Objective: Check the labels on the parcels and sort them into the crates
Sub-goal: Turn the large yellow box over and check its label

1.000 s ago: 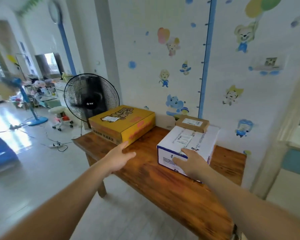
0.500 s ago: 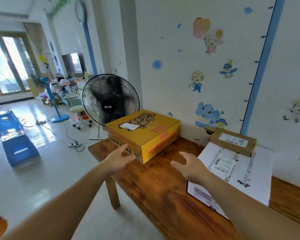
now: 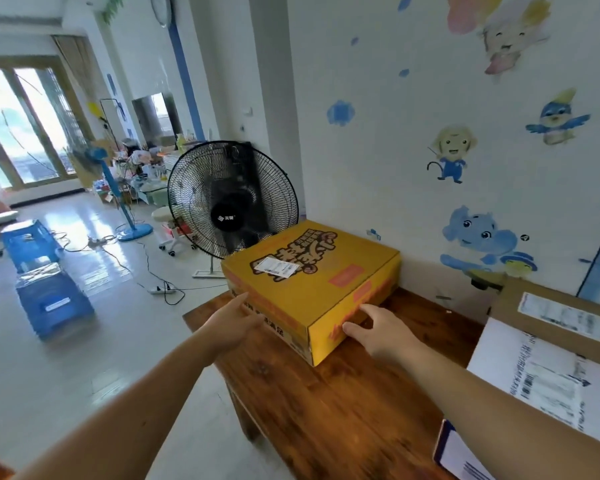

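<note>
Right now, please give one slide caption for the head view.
Left hand and right hand flank the near corner of the yellow parcel on the wooden table, black fan behind.

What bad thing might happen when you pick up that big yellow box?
The yellow box sits near a corner of the table, and the left hand and right hand only touch its sides with straight fingers, so it might slip and fall. The black fan stands right behind it and could get bumped.
</note>
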Available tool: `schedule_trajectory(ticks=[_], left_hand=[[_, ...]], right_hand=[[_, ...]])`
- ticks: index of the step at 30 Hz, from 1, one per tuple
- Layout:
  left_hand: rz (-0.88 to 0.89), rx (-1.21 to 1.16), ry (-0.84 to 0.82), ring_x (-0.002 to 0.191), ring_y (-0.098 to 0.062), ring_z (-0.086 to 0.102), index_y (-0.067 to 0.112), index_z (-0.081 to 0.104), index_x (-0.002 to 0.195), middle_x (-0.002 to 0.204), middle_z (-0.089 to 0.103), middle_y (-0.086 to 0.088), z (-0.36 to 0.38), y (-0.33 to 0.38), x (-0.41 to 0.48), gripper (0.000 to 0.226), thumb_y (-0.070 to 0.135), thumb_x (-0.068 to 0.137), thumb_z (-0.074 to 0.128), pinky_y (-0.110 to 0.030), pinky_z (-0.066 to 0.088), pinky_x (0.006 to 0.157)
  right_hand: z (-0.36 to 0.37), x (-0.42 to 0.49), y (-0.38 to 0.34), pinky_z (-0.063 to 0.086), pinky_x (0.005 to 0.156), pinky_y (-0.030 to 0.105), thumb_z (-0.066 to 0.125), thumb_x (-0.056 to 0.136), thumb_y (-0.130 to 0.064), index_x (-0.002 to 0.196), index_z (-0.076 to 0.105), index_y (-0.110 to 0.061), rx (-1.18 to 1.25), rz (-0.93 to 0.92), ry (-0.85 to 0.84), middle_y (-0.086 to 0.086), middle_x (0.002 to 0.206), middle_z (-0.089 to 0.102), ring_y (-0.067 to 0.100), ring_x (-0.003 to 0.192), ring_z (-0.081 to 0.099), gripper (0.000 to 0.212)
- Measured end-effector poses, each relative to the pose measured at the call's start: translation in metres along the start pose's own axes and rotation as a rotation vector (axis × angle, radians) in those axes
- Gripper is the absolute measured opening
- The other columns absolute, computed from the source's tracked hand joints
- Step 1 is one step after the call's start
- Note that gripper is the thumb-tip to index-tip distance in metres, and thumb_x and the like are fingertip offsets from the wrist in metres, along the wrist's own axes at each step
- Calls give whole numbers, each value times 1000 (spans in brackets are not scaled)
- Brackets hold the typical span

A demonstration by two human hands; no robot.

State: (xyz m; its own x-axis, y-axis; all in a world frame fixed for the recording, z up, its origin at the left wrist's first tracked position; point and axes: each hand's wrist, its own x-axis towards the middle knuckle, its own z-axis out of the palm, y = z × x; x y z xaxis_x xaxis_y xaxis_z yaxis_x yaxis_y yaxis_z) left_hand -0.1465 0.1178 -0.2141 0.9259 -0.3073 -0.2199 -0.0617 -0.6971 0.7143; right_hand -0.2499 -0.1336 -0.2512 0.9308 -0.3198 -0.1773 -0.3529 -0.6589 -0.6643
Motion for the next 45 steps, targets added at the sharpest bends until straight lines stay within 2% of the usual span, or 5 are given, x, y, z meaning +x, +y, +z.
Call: schedule_trajectory(ticks=[20,27,30,39,45], left_hand=[[143,84,-168,140,-34,36,15,20,156,157,30,-17,-101,-74,246,71,30,98,58,-45,34,111],[187,129,-226,93,-6,50,18,18,157,157,30,-8,-82,-60,305,69,26,99,56,-23,42,74],[188,202,-222,122,-21,51,18,18,157,156,32,-7,-79,-61,335,70,30,99,55,-29,43,84],[173,402,-261,123,-34,53,22,29,154,152,39,-11,-77,-104,455,87,55,83,68,-52,49,99],[112,296,-288,110,-32,59,21,26,153,144,48,-12,-75,-134,500,102,63,74,73,-44,54,89]], right_hand=[[91,166,-71,49,90,31,51,92,-62,157,17,-23,-35,352,121,4,163,13,27,135,41,83],[87,208,-61,28,118,43,49,93,-62,157,18,-21,-121,388,109,4,163,18,29,148,19,82],[94,218,-56,23,120,44,46,95,-61,157,16,-20,-151,427,92,4,163,14,30,150,12,81],[130,222,-45,17,122,43,47,96,-57,158,14,-20,-117,642,193,-1,165,-6,25,152,-4,79],[152,226,-61,51,57,29,49,100,-43,157,2,-35,290,860,380,4,164,-3,28,100,62,74]])
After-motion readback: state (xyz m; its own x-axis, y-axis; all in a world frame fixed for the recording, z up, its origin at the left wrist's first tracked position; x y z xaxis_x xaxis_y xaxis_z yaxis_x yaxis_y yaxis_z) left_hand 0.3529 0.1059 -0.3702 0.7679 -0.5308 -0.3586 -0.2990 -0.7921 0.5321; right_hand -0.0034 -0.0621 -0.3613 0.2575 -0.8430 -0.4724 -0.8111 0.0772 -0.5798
